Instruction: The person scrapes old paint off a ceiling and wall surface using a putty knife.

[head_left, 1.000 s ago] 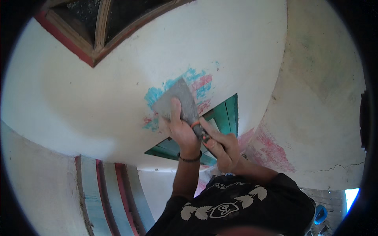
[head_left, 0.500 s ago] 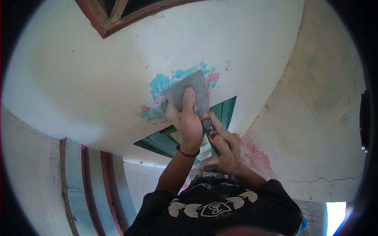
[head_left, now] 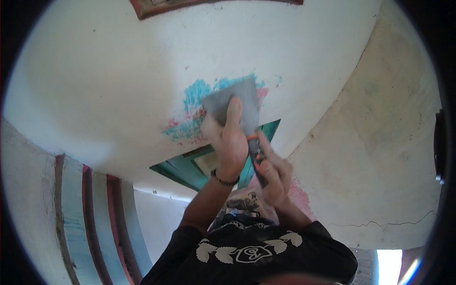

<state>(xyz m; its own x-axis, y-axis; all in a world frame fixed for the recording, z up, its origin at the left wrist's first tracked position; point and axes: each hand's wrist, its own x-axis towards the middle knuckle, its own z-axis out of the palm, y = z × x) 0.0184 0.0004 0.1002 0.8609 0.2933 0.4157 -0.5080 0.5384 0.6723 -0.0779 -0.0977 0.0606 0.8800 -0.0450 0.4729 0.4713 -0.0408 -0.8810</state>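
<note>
A broad putty knife (head_left: 248,97) with a flat grey blade and a black-and-orange handle (head_left: 259,164) lies against the white wall, its wide edge over a patch of exposed blue paint (head_left: 197,94) and pink paint. My right hand (head_left: 277,181) is closed round the handle. With its thumb stretched along the blade's face, my left hand (head_left: 232,151) grips the blade from the side; its other fingers are partly hidden behind the blade and slightly blurred. A dark bracelet (head_left: 224,178) circles my left wrist.
Below the patch, a green wooden frame (head_left: 180,167) is set in the wall, partly behind my arms. A reddish wooden frame (head_left: 216,5) crosses the top edge. Red-edged bars (head_left: 95,228) stand at lower left. A cracked side wall (head_left: 380,180) rises at right.
The putty knife and both hands have shifted slightly up and right across the paint patch, covering more of the pink. My view has also shifted, so less of the top frame shows.
</note>
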